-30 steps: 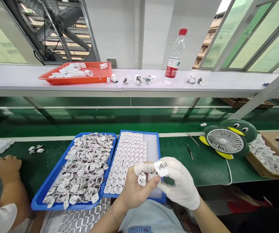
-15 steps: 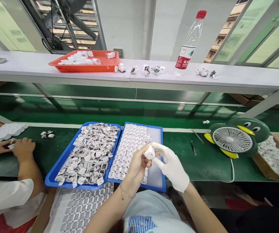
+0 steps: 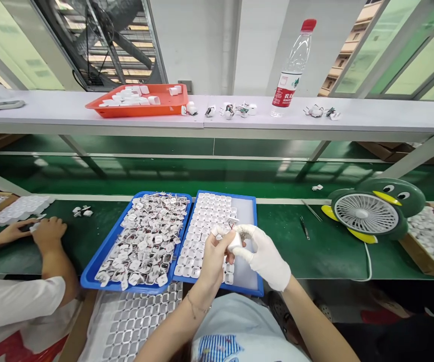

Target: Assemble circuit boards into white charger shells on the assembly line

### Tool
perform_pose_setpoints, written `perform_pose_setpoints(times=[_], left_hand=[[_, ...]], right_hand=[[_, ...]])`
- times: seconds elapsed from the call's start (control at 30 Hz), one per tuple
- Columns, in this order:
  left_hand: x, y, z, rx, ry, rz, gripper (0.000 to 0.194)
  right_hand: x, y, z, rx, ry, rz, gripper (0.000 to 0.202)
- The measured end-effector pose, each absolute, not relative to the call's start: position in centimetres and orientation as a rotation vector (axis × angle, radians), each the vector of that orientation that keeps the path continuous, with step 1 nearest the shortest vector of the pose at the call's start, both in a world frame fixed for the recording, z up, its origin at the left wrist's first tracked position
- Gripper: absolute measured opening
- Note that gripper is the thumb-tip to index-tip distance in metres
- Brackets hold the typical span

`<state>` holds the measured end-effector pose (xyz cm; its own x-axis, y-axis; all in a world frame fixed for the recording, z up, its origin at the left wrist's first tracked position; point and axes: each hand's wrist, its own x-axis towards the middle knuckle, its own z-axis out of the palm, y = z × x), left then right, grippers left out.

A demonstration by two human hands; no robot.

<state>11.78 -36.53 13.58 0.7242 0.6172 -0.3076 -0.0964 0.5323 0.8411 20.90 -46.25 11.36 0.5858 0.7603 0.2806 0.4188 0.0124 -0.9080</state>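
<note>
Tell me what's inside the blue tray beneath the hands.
Rows of small white casings line the left of the blue tray; its pale base shows along the right. The left hand, gloved right hand and the white piece between their fingers hide whatever lies beneath them.

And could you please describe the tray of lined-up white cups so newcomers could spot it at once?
On the green workbench, find the blue tray heaped with jumbled parts. The cup tray is right of it, partly behind the gloved right hand. Neat rows of white cups and a bare strip set it apart.
</note>
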Motion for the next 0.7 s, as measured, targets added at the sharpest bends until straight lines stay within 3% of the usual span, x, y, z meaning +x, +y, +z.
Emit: perform_pose_setpoints(times=[0.23,0.47,0.7], left_hand=[[11.5,-36.4,12.5,0.96,0.632,0.396,0.038],[14.6,-36.1,10.9,0.856,0.676,0.3,0.041],[18.1,-35.6,10.0,0.674,0.735,0.362,0.03]], right_hand=[[20.7,-46.3,11.0,-1.67,-1.068,0.206,0.036],[23.2,-49.1,7.7,-1.861,-0.92,0.043,0.075],[34.8,-54.8,-2.4,-2.212,-0.274,0.156,0.038]])
